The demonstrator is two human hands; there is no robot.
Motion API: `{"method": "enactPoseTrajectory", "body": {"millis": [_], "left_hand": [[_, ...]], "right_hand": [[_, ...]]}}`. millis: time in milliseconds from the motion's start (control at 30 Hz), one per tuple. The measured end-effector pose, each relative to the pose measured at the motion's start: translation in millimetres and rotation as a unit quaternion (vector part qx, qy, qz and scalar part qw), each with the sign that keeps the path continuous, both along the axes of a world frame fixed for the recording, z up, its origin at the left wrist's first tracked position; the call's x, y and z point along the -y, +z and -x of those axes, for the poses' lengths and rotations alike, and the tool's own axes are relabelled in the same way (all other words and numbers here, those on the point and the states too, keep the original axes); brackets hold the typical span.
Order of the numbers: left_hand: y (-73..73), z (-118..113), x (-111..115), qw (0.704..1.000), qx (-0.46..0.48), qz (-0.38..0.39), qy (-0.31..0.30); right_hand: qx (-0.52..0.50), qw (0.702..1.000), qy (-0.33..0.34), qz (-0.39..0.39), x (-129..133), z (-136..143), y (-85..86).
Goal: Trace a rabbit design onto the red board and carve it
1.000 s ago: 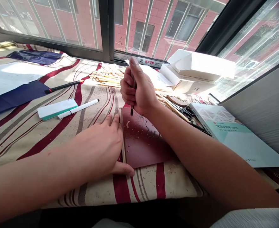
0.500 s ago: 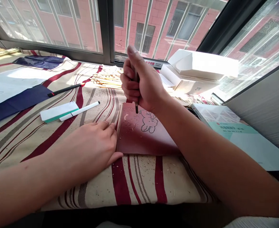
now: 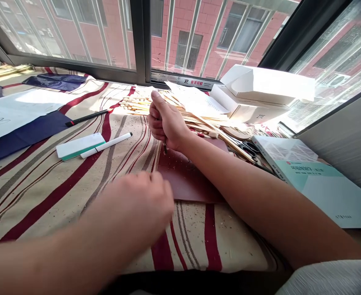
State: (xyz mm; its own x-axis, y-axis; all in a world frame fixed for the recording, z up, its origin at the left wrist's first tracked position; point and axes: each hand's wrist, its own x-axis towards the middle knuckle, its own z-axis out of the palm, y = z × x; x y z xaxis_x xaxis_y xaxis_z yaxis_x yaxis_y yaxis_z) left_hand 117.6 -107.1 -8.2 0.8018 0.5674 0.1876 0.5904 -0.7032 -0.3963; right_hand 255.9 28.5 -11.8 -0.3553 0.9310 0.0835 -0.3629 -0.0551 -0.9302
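Observation:
My right hand (image 3: 169, 125) is wrapped round a thin dark tool (image 3: 164, 147), thumb up, with the tool's tip pointing down at the left part of a dark red board (image 3: 195, 186). The board lies on the striped cloth, and my right forearm crosses over it. The drawing on it is mostly hidden. My left hand (image 3: 143, 200) is blurred by motion over the board's lower left corner. Its fingers look curled, and whether anything is in them cannot be made out.
A white box (image 3: 260, 88) stands by the window, with thin wooden sticks (image 3: 137, 104) beside it. Scissors (image 3: 249, 149) and a book (image 3: 330, 192) lie right. A white pen (image 3: 106, 145), an eraser-like block (image 3: 80, 146), a black pen (image 3: 89, 117) and paper (image 3: 17, 108) lie left.
My left hand has lifted off the board's left edge, curled and come nearer. My right hand has moved left and down with the tool. The view has shifted slightly.

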Motion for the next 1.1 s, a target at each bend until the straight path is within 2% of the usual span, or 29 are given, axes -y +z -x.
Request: {"method": "enactPoseTrajectory", "body": {"millis": [33,133,200,300,400,567,667,767,867,967,1100], "left_hand": [[6.4,6,-18,0.997,-0.032,0.063,-0.038],[16.7,28,-61,0.994,-0.059,0.072,-0.051],[14.9,39,-74,0.990,-0.093,0.091,-0.050],[5.1,44,-72,0.987,-0.086,0.125,-0.054],[-2.8,39,-66,0.987,-0.054,0.141,-0.052],[-9.6,30,-62,0.980,-0.072,0.188,-0.006],[-18.2,32,-59,0.982,-0.048,0.183,-0.005],[-25.7,34,-57,0.985,-0.015,0.172,-0.012],[-27.7,34,-57,0.984,-0.024,0.177,-0.005],[-28.1,33,-58,0.985,-0.028,0.172,-0.009],[-31.2,33,-57,0.990,0.010,0.141,-0.025]], "right_hand": [[-0.001,1.000,-0.003,0.007,0,1,0.0],[0.001,1.000,-0.011,0.026,-2,4,0.9],[0.000,0.999,-0.020,0.029,-2,6,1.1],[0.003,0.999,-0.023,0.033,-2,6,1.7],[0.005,0.999,-0.007,0.037,1,5,4.6],[0.014,0.999,-0.001,0.047,6,5,9.5],[0.021,0.999,0.000,0.036,5,6,6.2],[0.026,0.999,0.008,-0.016,2,8,0.3],[0.038,0.997,0.010,-0.061,2,9,-2.0],[0.057,0.997,0.019,-0.041,6,11,1.6],[0.094,0.993,0.067,-0.021,11,14,6.4]]}}
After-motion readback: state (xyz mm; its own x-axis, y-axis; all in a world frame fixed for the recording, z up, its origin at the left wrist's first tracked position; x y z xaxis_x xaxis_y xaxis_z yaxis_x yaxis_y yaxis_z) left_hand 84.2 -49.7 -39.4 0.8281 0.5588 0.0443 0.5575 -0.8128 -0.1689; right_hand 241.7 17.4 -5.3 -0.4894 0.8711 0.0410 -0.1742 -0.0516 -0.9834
